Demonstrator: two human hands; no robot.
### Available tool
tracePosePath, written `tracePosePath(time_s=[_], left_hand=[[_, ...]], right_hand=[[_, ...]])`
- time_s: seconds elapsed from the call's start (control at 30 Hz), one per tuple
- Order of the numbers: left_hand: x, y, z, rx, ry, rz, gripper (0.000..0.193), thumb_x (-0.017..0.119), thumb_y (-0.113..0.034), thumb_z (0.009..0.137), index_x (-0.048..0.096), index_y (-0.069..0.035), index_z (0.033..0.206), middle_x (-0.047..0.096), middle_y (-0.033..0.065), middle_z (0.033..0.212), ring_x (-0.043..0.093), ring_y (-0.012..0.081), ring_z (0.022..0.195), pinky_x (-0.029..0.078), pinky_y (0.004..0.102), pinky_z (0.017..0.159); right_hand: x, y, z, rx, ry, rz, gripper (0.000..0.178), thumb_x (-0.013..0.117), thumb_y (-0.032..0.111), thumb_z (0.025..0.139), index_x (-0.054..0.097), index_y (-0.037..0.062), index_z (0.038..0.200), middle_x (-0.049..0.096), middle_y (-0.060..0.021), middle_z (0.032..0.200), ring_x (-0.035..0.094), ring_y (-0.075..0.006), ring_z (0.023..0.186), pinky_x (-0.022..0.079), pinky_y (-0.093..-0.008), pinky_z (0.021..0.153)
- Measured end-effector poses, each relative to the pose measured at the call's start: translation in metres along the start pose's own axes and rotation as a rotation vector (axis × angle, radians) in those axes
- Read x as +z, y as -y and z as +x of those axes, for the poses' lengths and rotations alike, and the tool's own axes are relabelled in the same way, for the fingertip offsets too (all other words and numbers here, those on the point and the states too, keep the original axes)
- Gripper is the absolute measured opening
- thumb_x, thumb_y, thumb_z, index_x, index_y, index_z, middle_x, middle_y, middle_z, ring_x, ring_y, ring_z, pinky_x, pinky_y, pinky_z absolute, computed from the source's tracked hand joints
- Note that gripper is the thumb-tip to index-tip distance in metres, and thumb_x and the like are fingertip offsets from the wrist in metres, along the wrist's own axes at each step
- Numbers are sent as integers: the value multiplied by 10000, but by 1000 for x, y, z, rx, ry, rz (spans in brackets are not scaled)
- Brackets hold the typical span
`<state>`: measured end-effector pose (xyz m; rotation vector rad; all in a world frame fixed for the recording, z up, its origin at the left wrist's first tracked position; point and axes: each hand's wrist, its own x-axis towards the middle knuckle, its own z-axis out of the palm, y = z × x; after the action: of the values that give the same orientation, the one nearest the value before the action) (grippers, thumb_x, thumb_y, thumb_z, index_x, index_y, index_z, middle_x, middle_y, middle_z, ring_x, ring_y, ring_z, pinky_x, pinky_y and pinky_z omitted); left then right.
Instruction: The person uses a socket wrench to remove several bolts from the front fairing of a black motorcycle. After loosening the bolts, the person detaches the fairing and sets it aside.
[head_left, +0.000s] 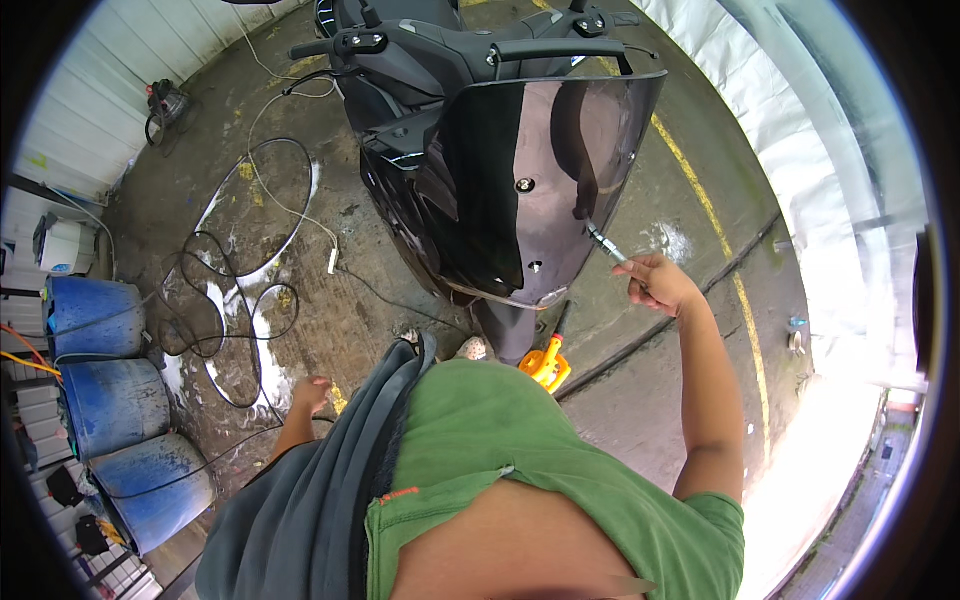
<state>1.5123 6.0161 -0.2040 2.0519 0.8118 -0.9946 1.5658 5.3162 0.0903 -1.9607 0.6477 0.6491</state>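
In front of me stands a dark grey and black scooter [400, 130] with a large tinted windshield [550, 215] facing me. My right hand [658, 282], on an outstretched arm, is closed around the end of a slim silver-grey tool [606, 244]. The tool's narrow tip meets the lower right part of the windshield, or is very close to it; its exact kind is unclear. Low at my left side, my left hand [313, 394] has its fingers curled, with nothing visible in them. A dark grey cloth [330, 490] hangs over my left shoulder.
A yellow-orange object [547, 366] with a handle lies by the front wheel. Black hose [205, 350] loops over the wet, foamy floor [330, 240] at left. Several blue barrels [115, 400] line the left wall. A white sheet [770, 120] hangs along the right.
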Motion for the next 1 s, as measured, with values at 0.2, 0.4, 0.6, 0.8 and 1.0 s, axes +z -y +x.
tracePosePath(time_s=[0.2,0.4,0.6,0.8,1.0], left_hand=[[14,-56,20,325,163,-209,230,643,-114,902,636,18,1090,652,86,894,612,151,719,493,278,613],[-21,-79,27,385,191,-133,201,630,-95,894,637,16,1061,637,63,872,599,150,732,486,273,604],[-77,-50,34,242,47,-104,169,616,-87,888,653,-8,1034,651,62,878,613,160,737,491,284,594],[-72,-39,7,155,-14,-219,172,598,-125,895,656,-68,1046,650,31,832,586,126,612,426,263,495],[-32,-165,-64,526,266,-206,285,661,-245,929,657,-79,1159,687,19,980,620,118,856,483,271,715]], right_hand=[[47,-21,-12,-466,-764,-942,279,647,239,904,675,123,1156,605,-83,648,557,-162,561,476,-366,605],[16,-10,9,4,-230,-153,300,609,272,941,666,61,1147,636,-77,685,553,-154,590,468,-358,605],[21,16,0,-113,-354,-870,290,642,296,905,664,129,1141,698,-113,803,667,-310,748,503,-424,683],[44,13,-8,-139,-598,-840,275,698,292,861,679,152,1097,707,-120,856,677,-312,794,517,-424,719],[13,-3,-5,-114,-317,155,248,603,126,908,661,20,1125,716,-107,851,614,-126,657,508,-295,606]])
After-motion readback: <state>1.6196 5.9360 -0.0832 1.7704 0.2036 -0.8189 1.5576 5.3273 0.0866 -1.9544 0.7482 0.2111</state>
